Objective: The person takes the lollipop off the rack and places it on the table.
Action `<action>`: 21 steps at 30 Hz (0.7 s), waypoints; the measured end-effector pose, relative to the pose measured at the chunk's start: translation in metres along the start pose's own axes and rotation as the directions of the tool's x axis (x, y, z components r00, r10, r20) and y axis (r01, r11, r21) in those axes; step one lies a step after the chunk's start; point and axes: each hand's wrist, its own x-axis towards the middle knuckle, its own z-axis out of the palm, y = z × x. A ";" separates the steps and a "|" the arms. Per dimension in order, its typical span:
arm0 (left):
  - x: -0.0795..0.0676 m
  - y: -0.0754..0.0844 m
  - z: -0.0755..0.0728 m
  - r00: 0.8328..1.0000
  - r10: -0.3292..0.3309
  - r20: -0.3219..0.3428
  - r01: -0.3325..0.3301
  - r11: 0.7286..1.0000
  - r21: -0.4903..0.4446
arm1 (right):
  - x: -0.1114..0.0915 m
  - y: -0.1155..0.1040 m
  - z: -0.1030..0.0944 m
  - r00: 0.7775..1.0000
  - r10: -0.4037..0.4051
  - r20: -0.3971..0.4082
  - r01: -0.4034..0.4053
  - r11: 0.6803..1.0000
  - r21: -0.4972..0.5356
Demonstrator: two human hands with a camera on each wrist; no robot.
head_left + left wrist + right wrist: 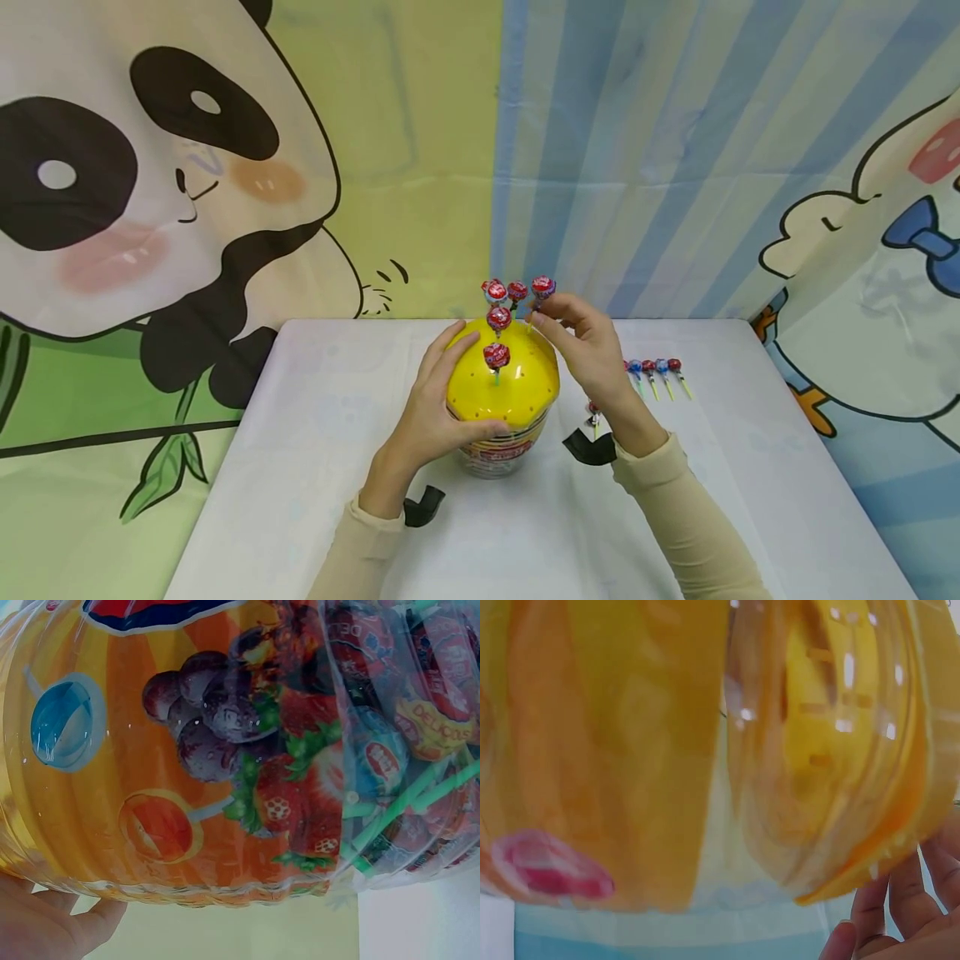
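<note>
A clear plastic candy jar [495, 462] with a domed yellow lid [517, 392] stands on the table. Several wrapped lollipops stick up from holes in the lid, one lollipop [497, 357] nearest the front. My left hand [431, 421] holds the lid from the left, thumb along its front edge and fingers over the far side. At the lid's back right, my right hand [588, 346] pinches a red-wrapped lollipop [543, 288] by its stick, which reaches down to the lid. Through the jar's wall [187, 855], lollipops show inside in the left wrist view.
Right of the jar, a row of lollipops [662, 367] lies on the white table [315, 467]. A single lollipop [595, 410] lies closer, beside the right wrist's black strap [589, 447]. A cartoon-printed backdrop [420, 167] hangs behind the table.
</note>
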 end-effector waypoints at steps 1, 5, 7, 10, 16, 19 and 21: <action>0.000 0.000 0.000 1.000 0.000 0.000 0.000 1.000 0.000 | -0.001 0.000 -0.002 1.000 0.003 -0.008 -0.003 1.000 0.007; 0.000 0.000 0.001 1.000 0.000 -0.003 0.000 1.000 0.004 | -0.007 0.003 -0.013 0.999 0.044 -0.025 -0.043 0.998 0.047; 0.000 0.000 0.000 1.000 0.002 -0.004 -0.002 1.000 0.009 | -0.013 0.007 -0.021 0.997 0.078 -0.028 -0.077 0.996 0.054; 0.001 0.000 0.000 1.000 0.003 -0.005 -0.003 1.000 0.017 | -0.024 0.019 -0.036 0.989 0.144 -0.041 -0.142 0.989 0.044; 0.000 0.000 0.000 1.000 -0.006 -0.006 0.006 1.000 0.019 | -0.052 0.052 -0.067 0.955 0.287 -0.071 -0.290 0.957 -0.033; 0.000 0.000 0.000 1.000 -0.006 -0.005 0.006 1.000 0.020 | -0.067 0.067 -0.079 0.936 0.339 -0.091 -0.347 0.933 -0.095; 0.000 0.001 0.000 1.000 -0.003 -0.005 0.003 1.000 0.020 | -0.076 0.075 -0.085 0.923 0.372 -0.099 -0.383 0.915 -0.131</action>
